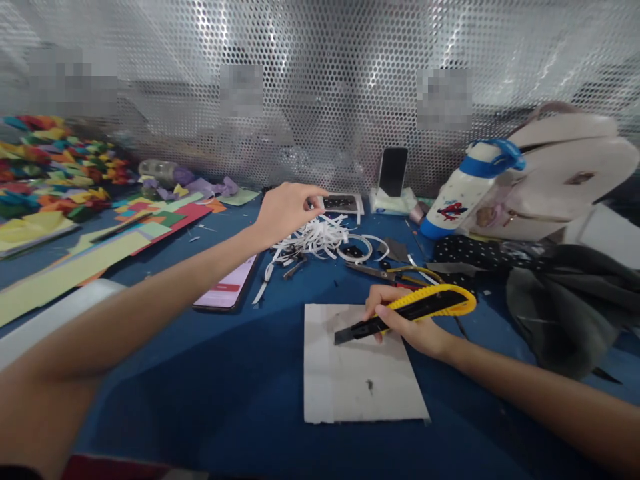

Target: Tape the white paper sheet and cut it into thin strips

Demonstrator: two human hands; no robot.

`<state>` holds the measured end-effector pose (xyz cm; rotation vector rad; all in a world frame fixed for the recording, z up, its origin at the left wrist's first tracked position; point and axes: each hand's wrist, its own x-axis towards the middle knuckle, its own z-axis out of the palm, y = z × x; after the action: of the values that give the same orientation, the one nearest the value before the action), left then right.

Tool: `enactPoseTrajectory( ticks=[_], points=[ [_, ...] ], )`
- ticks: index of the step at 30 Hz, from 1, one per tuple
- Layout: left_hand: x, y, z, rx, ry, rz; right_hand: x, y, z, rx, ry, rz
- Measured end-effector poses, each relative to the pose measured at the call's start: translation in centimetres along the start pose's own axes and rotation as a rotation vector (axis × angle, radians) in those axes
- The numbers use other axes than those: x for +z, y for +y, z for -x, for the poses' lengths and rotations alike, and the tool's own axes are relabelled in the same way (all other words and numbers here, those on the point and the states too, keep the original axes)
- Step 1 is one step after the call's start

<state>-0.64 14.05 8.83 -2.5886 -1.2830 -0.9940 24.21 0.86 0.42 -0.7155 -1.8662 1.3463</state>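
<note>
In my right hand is a yellow and black utility knife, its blade out and pointing left over a whitish square board. I cannot tell whether the blade touches the board. My left hand is stretched forward above a pile of white strips, thumb and forefinger curled together in a pinch. Whatever sits between those fingertips is too small to make out. Just beyond them lies a black dotted piece on a white backing.
A phone lies under my left forearm, and scissors rest beyond the board. To the right are a blue-capped bottle, black fabric and a pale bag. Coloured paper covers the left. Another phone stands behind.
</note>
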Motion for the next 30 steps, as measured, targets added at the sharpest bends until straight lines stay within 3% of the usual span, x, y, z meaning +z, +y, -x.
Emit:
enactPoseTrajectory(
  ticks=[3,7,11,14,19,22,25,30],
  points=[
    [-0.7,0.5,2.0,0.048,-0.039,-0.037,-0.1,0.0,0.0,-0.003,-0.001,0.009],
    [-1.9,3.0,7.4,0.218,-0.171,-0.067,-0.2,-0.3,0.1,0.0,0.004,0.049],
    [-1.7,5.1,13.1,0.386,-0.285,-0.08,-0.3,-0.8,0.4,-0.023,0.01,0.123],
    [-1.3,5.4,15.5,0.446,-0.287,-0.047,-0.4,-0.7,0.7,-0.053,0.02,0.138],
    [-0.6,4.9,16.3,0.415,-0.282,0.039,-0.7,-0.1,0.6,-0.082,0.189,-0.034],
    [-0.4,4.8,16.3,0.369,-0.303,0.079,-0.8,-0.3,-0.2,-0.062,0.281,0.085],
    [-0.4,4.9,16.4,0.339,-0.343,0.107,-0.8,-0.4,-1.0,0.024,0.267,0.225],
    [-0.2,4.9,16.5,0.316,-0.361,0.107,-0.9,-0.1,-1.2,0.09,0.212,0.257]
  ],
)
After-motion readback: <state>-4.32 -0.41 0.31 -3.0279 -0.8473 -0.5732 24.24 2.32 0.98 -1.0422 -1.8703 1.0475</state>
